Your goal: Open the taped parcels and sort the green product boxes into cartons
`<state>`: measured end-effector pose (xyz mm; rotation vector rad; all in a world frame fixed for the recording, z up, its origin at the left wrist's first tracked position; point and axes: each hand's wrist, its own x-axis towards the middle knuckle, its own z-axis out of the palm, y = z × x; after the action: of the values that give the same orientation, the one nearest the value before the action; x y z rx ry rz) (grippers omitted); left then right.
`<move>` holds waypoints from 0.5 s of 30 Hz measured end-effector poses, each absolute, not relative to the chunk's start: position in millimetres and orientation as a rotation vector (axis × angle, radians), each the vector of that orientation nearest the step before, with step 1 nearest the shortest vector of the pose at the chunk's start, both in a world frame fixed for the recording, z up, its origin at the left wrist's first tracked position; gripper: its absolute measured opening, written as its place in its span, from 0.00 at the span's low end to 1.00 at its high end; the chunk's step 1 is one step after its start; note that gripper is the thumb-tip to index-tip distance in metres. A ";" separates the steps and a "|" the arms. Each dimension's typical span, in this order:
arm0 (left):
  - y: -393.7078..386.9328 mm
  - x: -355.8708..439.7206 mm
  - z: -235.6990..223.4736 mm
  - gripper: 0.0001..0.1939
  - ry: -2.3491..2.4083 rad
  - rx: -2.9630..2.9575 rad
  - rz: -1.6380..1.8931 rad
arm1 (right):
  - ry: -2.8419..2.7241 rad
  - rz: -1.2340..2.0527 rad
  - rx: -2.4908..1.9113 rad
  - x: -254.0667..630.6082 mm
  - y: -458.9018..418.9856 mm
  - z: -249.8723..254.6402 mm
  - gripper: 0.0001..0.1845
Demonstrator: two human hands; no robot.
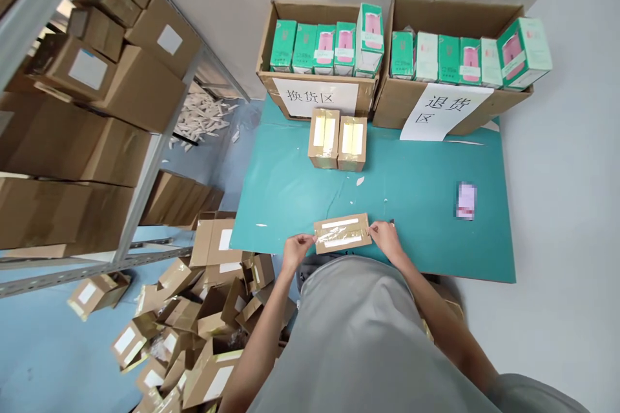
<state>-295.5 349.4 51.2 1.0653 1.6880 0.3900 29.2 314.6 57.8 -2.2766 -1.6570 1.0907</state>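
A small cardboard box (341, 233) sealed with shiny clear tape lies at the near edge of the green table, with white label strips on its top face. My left hand (297, 250) pinches its left end between thumb and fingers. At the opposite end, my right hand (386, 237) has its fingers closed on the box's edge. Something small and dark shows beside the right hand, too small to name. Farther back, a taped brown box (323, 139) and a similar brown box (352, 144) stand side by side.
At the table's back are a left carton (271, 85) and a right carton (387, 103), both holding green-and-white product boxes and bearing handwritten signs. A blurred pinkish item (465, 201) lies on the right. Shelving (145, 187) with cartons and a heap of opened boxes (194, 329) occupy the left.
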 end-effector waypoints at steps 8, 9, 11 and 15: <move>448.2 -316.8 54.6 0.24 1.712 1.395 0.098 | -1.650 1.213 -2.239 49.6 384.4 71.7 0.08; 470.5 -316.1 55.7 0.24 1.761 1.421 0.177 | -1.598 1.166 -2.220 53.0 402.2 73.0 0.09; 516.9 -308.6 56.8 0.25 1.809 1.437 0.353 | -1.480 1.081 -2.209 56.0 440.0 73.1 0.11; 598.0 -275.0 52.8 0.29 1.794 1.330 0.490 | -1.292 1.064 -2.217 49.6 506.7 58.6 0.08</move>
<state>-275.0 598.0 52.8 1.3302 1.7940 0.4904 49.6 506.7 58.6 -2.2172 -1.2921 1.0637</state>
